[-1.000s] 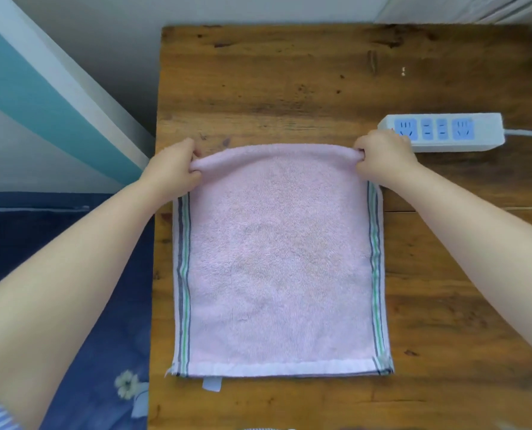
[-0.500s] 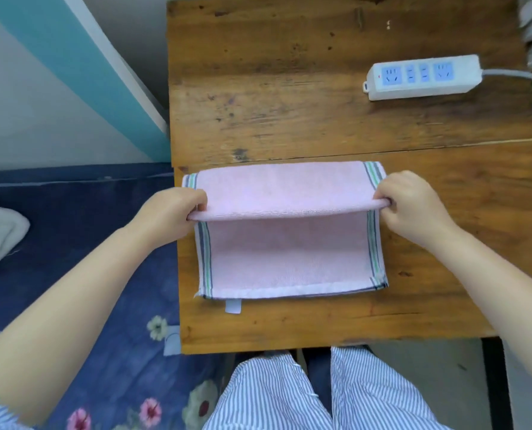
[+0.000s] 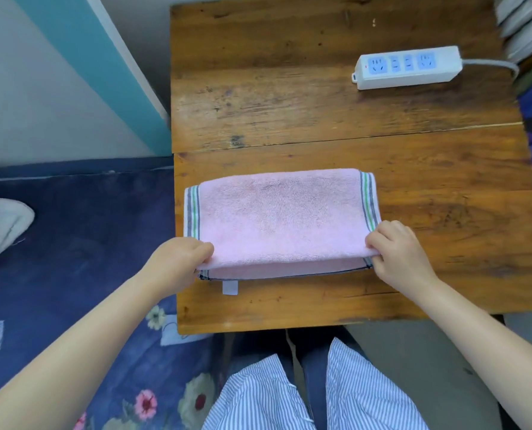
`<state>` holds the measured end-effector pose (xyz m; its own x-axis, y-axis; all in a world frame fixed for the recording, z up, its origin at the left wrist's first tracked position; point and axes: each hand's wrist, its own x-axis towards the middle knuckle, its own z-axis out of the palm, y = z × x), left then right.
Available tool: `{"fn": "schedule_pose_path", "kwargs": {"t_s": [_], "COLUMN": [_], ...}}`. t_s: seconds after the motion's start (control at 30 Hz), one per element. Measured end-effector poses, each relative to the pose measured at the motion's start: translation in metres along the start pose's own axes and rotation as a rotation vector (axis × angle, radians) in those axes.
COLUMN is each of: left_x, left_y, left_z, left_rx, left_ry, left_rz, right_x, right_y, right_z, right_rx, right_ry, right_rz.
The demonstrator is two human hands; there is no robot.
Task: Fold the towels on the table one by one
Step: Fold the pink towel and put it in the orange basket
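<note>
On the table (image 3: 320,119), pink towel (image 3: 283,218) pinched between left hand (image 3: 178,262), right hand (image 3: 398,252)

Worn wooden table (image 3: 320,97) with a seam across the middle, white power strip (image 3: 407,67) at far right. Grey wall with teal stripe (image 3: 81,63) on left. Dark blue floral bedding (image 3: 81,274) below it.

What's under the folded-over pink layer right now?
The pink towel's lower layer, a strip showing along the near edge, with a white tag. The rest is covered.
</note>
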<state>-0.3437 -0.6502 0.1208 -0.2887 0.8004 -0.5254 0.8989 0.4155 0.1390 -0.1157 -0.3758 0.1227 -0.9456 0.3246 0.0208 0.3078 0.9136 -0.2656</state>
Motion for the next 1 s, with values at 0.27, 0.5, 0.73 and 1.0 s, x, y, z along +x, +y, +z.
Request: {"fn": "schedule_pose_path", "kwargs": {"t_s": [0.27, 0.5, 0.73, 1.0], "left_x": [-0.010, -0.010, -0.015, -0.012], "left_y": [0.023, 0.044, 0.058, 0.045], "left_z": [0.016, 0.034, 0.049, 0.057], "left_rx": [0.202, 0.216, 0.342, 0.234], "left_ry": [0.014, 0.033, 0.182, 0.018], "left_rz": [0.054, -0.021, 0.030, -0.029], "right_x": [-0.019, -0.028, -0.033, -0.042], "right_y": [0.006, 0.018, 0.021, 0.028], "right_z": [0.021, 0.039, 0.045, 0.045], "right_rx": [-0.011, -0.049, -0.144, -0.192], "right_ry": [0.101, 0.103, 0.163, 0.005], "right_rz": [-0.138, -0.270, -0.296, -0.346]}}
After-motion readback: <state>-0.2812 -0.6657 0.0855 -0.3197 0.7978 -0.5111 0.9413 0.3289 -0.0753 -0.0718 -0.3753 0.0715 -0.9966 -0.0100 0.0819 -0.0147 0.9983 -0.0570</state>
